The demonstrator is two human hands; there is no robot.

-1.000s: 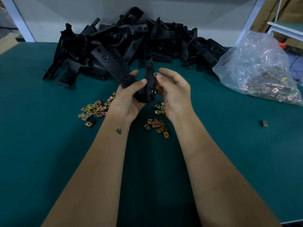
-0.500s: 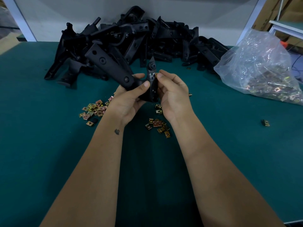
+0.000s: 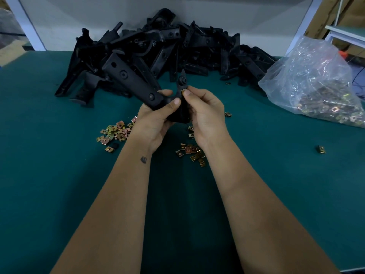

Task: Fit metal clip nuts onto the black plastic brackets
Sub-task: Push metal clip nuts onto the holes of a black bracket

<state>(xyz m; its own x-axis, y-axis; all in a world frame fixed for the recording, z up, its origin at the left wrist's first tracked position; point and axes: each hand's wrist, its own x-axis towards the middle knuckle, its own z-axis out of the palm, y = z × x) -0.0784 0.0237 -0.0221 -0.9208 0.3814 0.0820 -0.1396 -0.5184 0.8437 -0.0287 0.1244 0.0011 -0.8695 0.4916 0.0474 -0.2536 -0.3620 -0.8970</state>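
Left hand grips bracket, right hand pinches clip nut at its edge: mid-fit, likely needs pushing fully home.

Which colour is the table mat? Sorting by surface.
Teal green table mat, plain and unpatterned, in the head view.

the light was dim and even, shadows soft on the teal felt-covered table; glare flecked the clear crinkled plastic bag; wide-angle bending curved the edges.
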